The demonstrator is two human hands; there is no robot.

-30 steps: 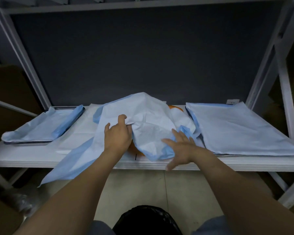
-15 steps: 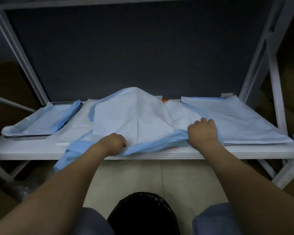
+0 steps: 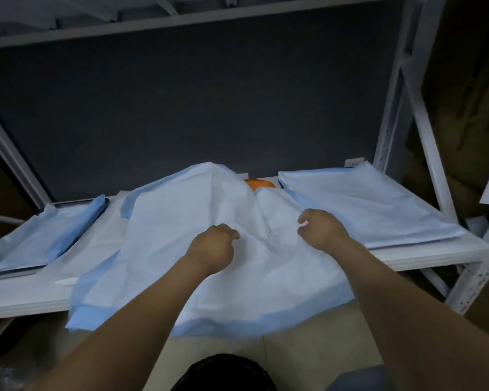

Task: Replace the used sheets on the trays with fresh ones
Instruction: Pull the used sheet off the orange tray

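A sheet (image 3: pixel 181 235) lies between two covered trays (image 3: pixel 40 230) (image 3: pixel 364 210).

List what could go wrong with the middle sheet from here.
1. Much of the middle sheet hangs over the front edge of the shelf; if either grip slips, it may slide to the floor.
2. It is draped over an orange object at the back, so a pull by the left hand and right hand could drag that along.
3. Its right side meets the right sheet, which a tug might ruffle.

pale blue sheet (image 3: pixel 181 249), orange tray (image 3: pixel 259 183), white shelf (image 3: pixel 20 294)
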